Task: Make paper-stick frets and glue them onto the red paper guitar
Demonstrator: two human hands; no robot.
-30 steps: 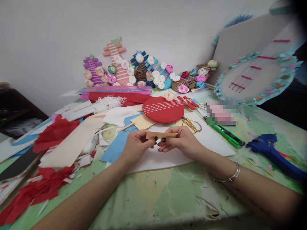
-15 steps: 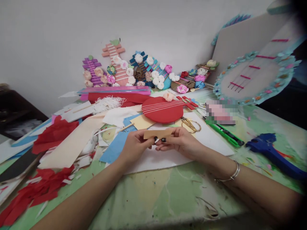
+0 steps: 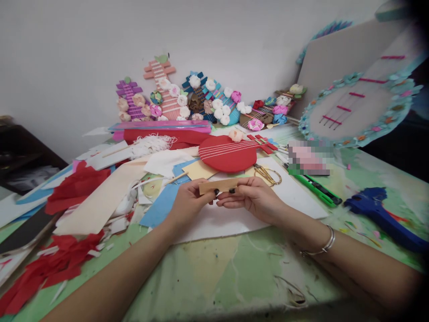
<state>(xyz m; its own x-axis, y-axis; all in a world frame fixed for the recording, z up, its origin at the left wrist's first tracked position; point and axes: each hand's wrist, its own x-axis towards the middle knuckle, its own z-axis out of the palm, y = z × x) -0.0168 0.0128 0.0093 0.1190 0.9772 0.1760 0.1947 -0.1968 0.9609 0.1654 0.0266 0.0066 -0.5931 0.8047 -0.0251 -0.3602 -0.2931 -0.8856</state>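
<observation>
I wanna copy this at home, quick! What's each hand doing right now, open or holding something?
Left hand: closed, pinching the left end of a tan strip.
Right hand: closed, pinching that strip's right end.

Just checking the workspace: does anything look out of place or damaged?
Yes: crumpled red paper and white scraps lie strewn untidily at the left, and the green tablecloth has a dark mark near its front edge, possibly a tear.
</observation>
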